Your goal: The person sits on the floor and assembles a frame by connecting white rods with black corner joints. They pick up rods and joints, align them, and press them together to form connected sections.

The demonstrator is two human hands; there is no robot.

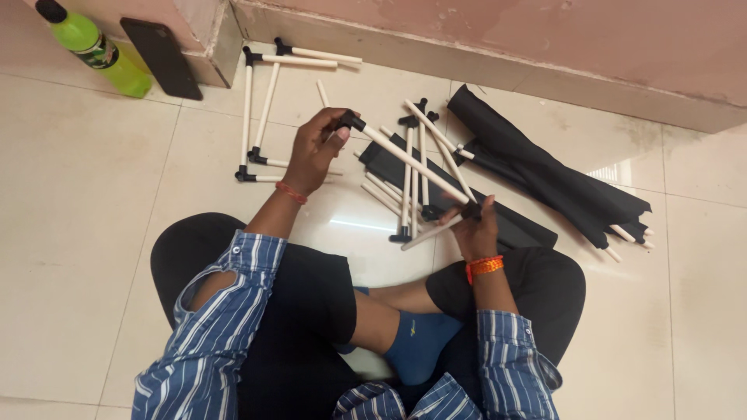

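The person sits cross-legged on the floor and holds one white rod [412,162] between both hands; the left hand [315,152] has its fingers closed around the black corner connector [352,120] at the upper end of the rod, and the right hand [476,225] has its fingers closed around the lower end, where a second black connector [470,210] sits and another short white rod [432,232] leaves it toward the left; to do this step well, I think both grips should stay close to the joints, so the thin rod does not bend, and the push should go straight along the rod; the floor [85,233] is of pale glossy tiles, with a pink wall [545,31] behind; more loose rods [412,179] lie just beyond the hands over a flat black panel [513,225]; a folded black fabric [545,167] lies at the right, a partly built frame [261,117] lies at the left, and a green bottle [97,48] and a dark phone [161,56] rest near the wall.
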